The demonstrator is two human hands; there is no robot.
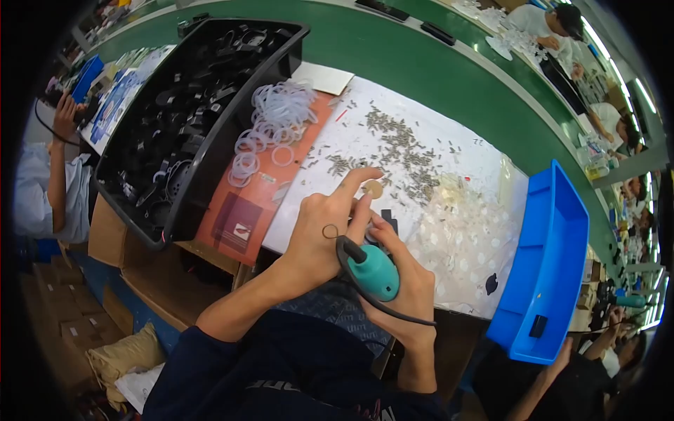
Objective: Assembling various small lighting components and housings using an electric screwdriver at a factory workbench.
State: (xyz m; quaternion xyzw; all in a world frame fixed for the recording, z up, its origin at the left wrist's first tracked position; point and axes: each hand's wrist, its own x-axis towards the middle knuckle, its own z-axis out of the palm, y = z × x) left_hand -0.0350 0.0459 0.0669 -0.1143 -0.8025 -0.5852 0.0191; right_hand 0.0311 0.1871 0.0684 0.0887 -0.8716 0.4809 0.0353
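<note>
My right hand [413, 289] is wrapped round a teal electric screwdriver [380, 275], whose black cord loops back over the wrist. Close beside it, my left hand [317, 226] pinches a small round tan disc [373, 188] between index finger and thumb. A dark piece [388, 220] shows just beyond the right fingertips; its kind is partly hidden by the hands. Scattered over the white work sheet [309, 203] ahead are many small metal screws or pins [400, 144]. The screwdriver's tip is hidden behind my fingers.
A black bin [235, 116] full of black plastic parts stands at left. Clear rings [281, 112] lie on an orange board [223, 193]. Plastic film with round pale pieces [456, 245] spreads at right, beside a blue tray [537, 281]. Other people sit at nearby benches.
</note>
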